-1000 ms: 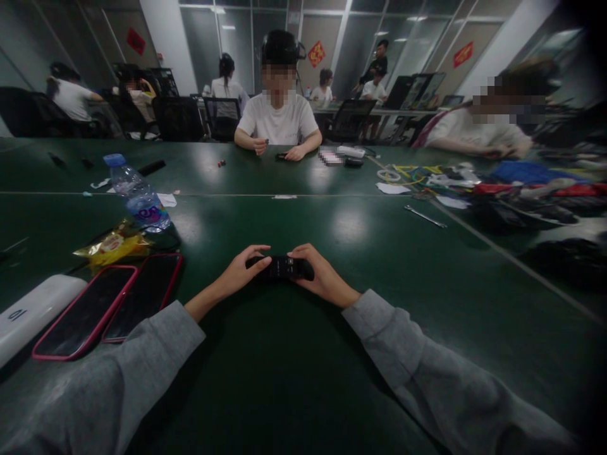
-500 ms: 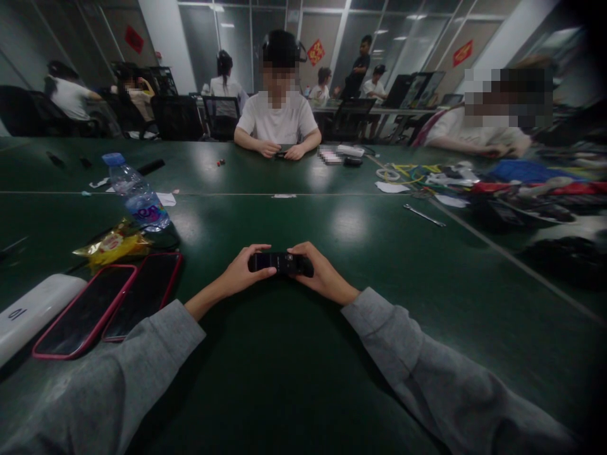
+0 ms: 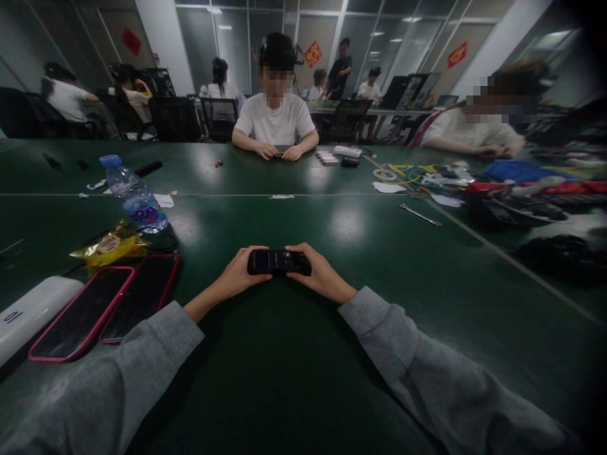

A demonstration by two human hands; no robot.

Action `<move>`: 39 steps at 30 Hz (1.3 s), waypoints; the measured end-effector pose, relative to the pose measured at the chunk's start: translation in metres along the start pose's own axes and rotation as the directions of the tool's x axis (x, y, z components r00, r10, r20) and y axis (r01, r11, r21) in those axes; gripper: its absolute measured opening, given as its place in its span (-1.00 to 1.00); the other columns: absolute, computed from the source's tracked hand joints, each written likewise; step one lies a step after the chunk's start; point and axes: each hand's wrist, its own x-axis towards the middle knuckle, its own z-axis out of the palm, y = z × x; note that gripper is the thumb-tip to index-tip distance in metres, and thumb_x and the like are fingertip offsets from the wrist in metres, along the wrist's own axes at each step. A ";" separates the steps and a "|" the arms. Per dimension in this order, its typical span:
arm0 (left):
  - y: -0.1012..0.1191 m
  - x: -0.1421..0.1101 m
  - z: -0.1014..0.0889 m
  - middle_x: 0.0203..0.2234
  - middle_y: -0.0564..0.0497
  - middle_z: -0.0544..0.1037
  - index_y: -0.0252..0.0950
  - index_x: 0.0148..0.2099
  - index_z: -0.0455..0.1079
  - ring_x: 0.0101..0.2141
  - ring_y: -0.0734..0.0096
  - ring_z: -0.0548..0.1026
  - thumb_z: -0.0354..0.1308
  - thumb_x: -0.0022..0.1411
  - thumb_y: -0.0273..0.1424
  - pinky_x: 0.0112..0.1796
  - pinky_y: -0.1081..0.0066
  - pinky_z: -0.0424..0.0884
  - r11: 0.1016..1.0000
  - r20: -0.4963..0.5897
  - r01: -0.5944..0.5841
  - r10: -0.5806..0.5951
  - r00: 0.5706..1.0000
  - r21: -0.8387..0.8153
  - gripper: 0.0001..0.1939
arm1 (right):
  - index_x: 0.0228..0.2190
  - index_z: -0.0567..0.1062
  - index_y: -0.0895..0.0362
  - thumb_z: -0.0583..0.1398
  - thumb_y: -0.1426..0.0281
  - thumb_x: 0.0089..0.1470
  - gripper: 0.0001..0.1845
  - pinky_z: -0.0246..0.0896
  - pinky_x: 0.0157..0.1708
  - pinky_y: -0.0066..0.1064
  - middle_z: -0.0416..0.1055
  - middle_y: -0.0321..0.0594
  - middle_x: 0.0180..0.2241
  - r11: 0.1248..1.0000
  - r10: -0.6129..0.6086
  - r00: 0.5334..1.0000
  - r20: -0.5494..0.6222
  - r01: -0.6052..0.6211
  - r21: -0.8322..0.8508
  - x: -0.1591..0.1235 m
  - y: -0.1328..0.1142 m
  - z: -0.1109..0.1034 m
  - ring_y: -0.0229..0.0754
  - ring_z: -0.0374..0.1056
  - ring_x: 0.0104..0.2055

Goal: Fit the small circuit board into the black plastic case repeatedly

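A small black device [image 3: 277, 261] with a dark screen is held just above the green table [image 3: 294, 366], in front of me. My left hand [image 3: 239, 275] grips its left end, fingers curled round it. Around its right end wraps my right hand [image 3: 318, 275]. Both arms wear grey sleeves.
At my left lie two red-cased phones [image 3: 107, 303], a white box [image 3: 33, 313], a yellow snack bag [image 3: 109, 246] and a water bottle [image 3: 135, 199]. A wrench [image 3: 420, 215] and a heap of cables and tools [image 3: 497, 183] sit at the right. A person [image 3: 275, 117] sits opposite.
The device has tipped up, so its screen face turns more toward me. My hands stay in the same spot. A person at the back has walked left.
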 end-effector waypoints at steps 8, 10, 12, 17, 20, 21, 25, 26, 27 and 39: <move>-0.001 0.000 0.001 0.11 -0.19 0.31 -0.18 0.22 0.19 0.11 0.01 0.33 0.33 0.07 -0.21 0.09 -0.10 0.27 1.000 -0.019 0.028 -0.028 0.999 0.010 -0.30 | 0.08 0.28 0.01 0.32 0.37 0.02 -0.41 0.26 0.12 0.06 0.35 -0.14 0.05 0.990 0.083 0.996 0.023 -0.085 0.116 0.001 0.002 -0.003 -0.04 0.35 0.10; -0.002 0.001 0.002 0.13 -0.19 0.30 -0.18 0.24 0.15 0.13 0.00 0.32 0.34 0.05 -0.22 0.10 -0.11 0.26 1.000 -0.027 0.026 -0.025 0.999 0.006 -0.25 | 0.08 0.29 0.00 0.33 0.36 0.02 -0.41 0.26 0.12 0.05 0.35 -0.14 0.06 0.988 0.088 0.996 0.019 -0.090 0.128 0.000 0.004 -0.003 -0.05 0.35 0.10; -0.004 0.002 0.003 0.14 -0.21 0.30 -0.21 0.24 0.14 0.13 -0.02 0.32 0.35 0.04 -0.23 0.10 -0.13 0.25 0.999 -0.029 0.036 -0.036 0.999 -0.004 -0.23 | 0.07 0.30 0.00 0.33 0.35 0.01 -0.41 0.26 0.12 0.04 0.36 -0.14 0.05 0.986 0.091 0.996 -0.005 -0.090 0.144 0.000 0.007 -0.002 -0.05 0.36 0.08; -0.007 0.004 0.004 0.14 -0.27 0.33 -0.31 0.24 0.12 0.15 0.00 0.32 0.34 0.05 -0.28 0.14 -0.09 0.21 0.998 -0.026 0.052 -0.053 0.998 -0.039 -0.24 | 0.03 0.33 0.01 0.35 0.31 -0.02 -0.42 0.25 0.13 0.01 0.39 -0.14 0.02 0.944 0.148 0.988 -0.034 -0.130 0.302 0.003 0.012 -0.001 -0.05 0.36 0.09; -0.008 0.003 0.003 0.14 -0.24 0.34 -0.28 0.24 0.12 0.15 0.02 0.33 0.30 0.10 -0.28 0.13 -0.07 0.23 0.998 0.000 0.030 -0.030 1.000 -0.046 -0.28 | 0.03 0.32 0.02 0.36 0.28 -0.03 -0.41 0.23 0.16 -0.03 0.41 -0.14 0.03 0.893 0.224 0.973 -0.057 -0.182 0.411 0.005 0.011 -0.004 -0.05 0.35 0.12; -0.007 0.003 0.003 0.14 -0.22 0.34 -0.26 0.25 0.12 0.15 0.03 0.33 0.29 0.11 -0.28 0.13 -0.07 0.24 0.999 0.010 0.020 -0.020 1.000 -0.045 -0.29 | 0.04 0.31 0.02 0.35 0.27 -0.02 -0.41 0.24 0.16 -0.04 0.40 -0.14 0.05 0.880 0.248 0.966 -0.072 -0.193 0.433 0.006 0.012 -0.006 -0.06 0.35 0.12; -0.002 0.001 0.001 0.17 -0.15 0.32 -0.17 0.27 0.12 0.16 0.07 0.33 0.28 0.14 -0.29 0.13 -0.04 0.24 0.999 0.017 0.000 0.001 1.000 -0.037 -0.30 | 0.06 0.27 0.02 0.31 0.21 0.02 -0.40 0.25 0.16 -0.08 0.37 -0.11 0.09 0.884 0.307 0.929 -0.207 -0.197 0.424 0.009 0.024 -0.013 -0.04 0.34 0.14; -0.001 0.001 0.000 0.17 -0.15 0.32 -0.17 0.27 0.12 0.16 0.08 0.33 0.28 0.14 -0.29 0.14 -0.02 0.24 0.999 0.017 -0.002 0.003 1.000 -0.037 -0.30 | 0.05 0.28 0.02 0.31 0.20 0.01 -0.40 0.25 0.15 -0.08 0.38 -0.10 0.08 0.895 0.316 0.914 -0.255 -0.198 0.399 0.009 0.029 -0.015 -0.03 0.34 0.13; 0.000 0.000 0.000 0.17 -0.14 0.32 -0.16 0.28 0.12 0.16 0.08 0.32 0.28 0.14 -0.30 0.15 -0.02 0.23 0.999 0.020 -0.002 0.003 1.000 -0.039 -0.30 | 0.04 0.29 0.03 0.32 0.19 -0.01 -0.40 0.26 0.14 -0.06 0.38 -0.10 0.07 0.908 0.322 0.899 -0.297 -0.203 0.367 0.009 0.033 -0.017 -0.02 0.35 0.11; 0.000 0.000 -0.001 0.18 -0.16 0.31 -0.17 0.29 0.08 0.17 0.05 0.30 0.24 0.17 -0.30 0.14 -0.05 0.23 0.999 0.031 0.004 -0.002 1.000 -0.047 -0.31 | 0.00 0.34 0.08 0.33 0.35 -0.04 -0.46 0.34 -0.03 0.00 0.44 -0.10 -0.07 0.974 0.205 0.926 -0.317 -0.226 -0.030 0.002 0.047 -0.015 0.02 0.42 -0.06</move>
